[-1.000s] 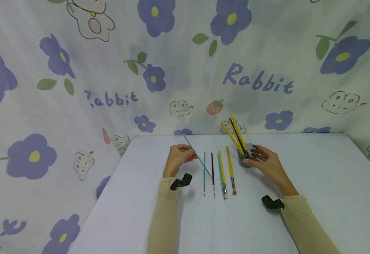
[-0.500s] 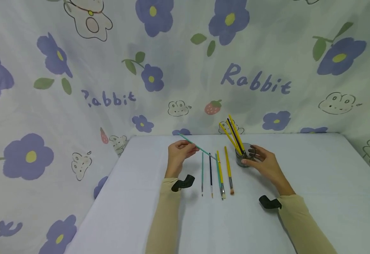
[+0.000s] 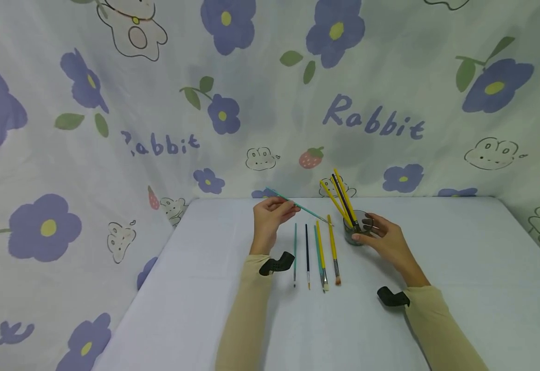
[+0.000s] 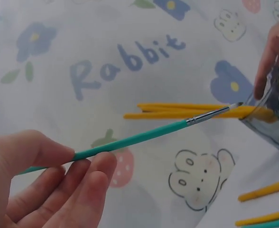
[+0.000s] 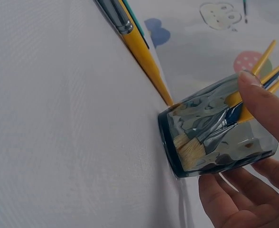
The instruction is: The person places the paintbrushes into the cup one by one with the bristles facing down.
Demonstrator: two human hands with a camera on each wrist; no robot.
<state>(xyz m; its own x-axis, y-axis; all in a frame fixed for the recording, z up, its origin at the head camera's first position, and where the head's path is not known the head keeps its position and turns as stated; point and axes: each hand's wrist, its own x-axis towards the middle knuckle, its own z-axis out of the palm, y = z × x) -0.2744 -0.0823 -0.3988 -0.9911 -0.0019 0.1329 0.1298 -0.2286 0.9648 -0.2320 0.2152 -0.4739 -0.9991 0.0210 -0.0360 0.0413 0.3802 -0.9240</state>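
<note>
My left hand point(image 3: 272, 216) pinches a thin teal paintbrush point(image 4: 149, 135) between thumb and fingertips, above the table. The brush slants, its bristle tip pointing right toward a glass cup point(image 5: 210, 128). Around that cup curl the thumb and fingers of my right hand point(image 3: 386, 239). Several brushes stand in the glass, bristles down, with yellow handles point(image 3: 339, 198) and one dark handle sticking out above the rim. Through the clear wall the pale bristles point(image 5: 191, 151) show at the bottom.
Between the hands several paintbrushes lie in a row on the white table point(image 3: 196, 309): a teal brush point(image 3: 295, 252), a dark brush point(image 3: 307, 252), a yellow brush point(image 3: 333, 247) and others. A patterned cloth point(image 3: 270, 103) hangs behind the table.
My left hand has moved right and slightly up, tilting the teal brush flatter so its tip now lies nearer the glass. The right hand still holds the cup in place.
</note>
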